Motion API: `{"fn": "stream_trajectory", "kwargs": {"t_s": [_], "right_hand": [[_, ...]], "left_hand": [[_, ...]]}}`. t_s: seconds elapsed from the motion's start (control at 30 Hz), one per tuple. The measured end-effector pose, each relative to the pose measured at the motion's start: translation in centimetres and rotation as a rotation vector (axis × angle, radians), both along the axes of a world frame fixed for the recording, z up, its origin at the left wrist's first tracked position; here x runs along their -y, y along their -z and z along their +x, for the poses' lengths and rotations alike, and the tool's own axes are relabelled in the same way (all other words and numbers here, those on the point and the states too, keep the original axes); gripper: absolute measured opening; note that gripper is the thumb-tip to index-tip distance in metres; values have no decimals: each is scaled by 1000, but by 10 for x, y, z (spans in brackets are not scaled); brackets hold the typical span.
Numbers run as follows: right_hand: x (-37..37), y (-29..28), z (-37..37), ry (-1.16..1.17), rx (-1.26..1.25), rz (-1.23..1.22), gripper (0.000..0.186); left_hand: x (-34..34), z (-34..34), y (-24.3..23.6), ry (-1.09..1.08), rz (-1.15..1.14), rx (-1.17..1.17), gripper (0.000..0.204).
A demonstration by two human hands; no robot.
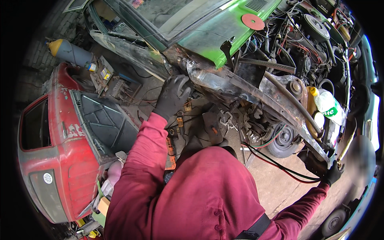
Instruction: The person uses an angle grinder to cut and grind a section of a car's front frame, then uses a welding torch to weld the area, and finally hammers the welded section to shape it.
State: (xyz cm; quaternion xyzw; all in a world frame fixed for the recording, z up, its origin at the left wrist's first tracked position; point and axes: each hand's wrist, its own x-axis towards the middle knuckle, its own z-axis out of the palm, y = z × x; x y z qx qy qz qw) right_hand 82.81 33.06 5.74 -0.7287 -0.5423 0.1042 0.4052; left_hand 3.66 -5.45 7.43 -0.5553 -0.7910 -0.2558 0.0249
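My left hand (173, 95), in a dark grey glove, is raised beside the rusty inner panel (176, 56) at the rear end of the bare fender rail (240, 90). Its fingers are slightly curled and apart, with nothing visible in them. Far to the right, my right hand (334, 174), gloved as well, is closed at the front end of the rail. In it is what looks like a gas torch (349, 145), with a brassy fitting and a slim tube pointing up. Red, green and black hoses (280, 165) run across the floor to that hand.
A green car (224, 24) with an exposed engine bay carries a reddish abrasive disc (253, 22). A red cab shell (72, 160) stands left, near a gas cylinder (70, 52). A loose wheel (283, 139), an orange tool (171, 154) and cables lie low down.
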Motion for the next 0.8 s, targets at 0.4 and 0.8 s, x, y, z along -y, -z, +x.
{"fn": "stream_trajectory", "kwargs": {"t_s": [0.4, 0.8], "right_hand": [[153, -123, -129, -280, -765, 335, 58], [248, -227, -274, -408, -260, 326, 56]], "left_hand": [[45, 21, 33, -61, -4, 504, 43], [155, -26, 173, -109, -523, 778, 44]]}}
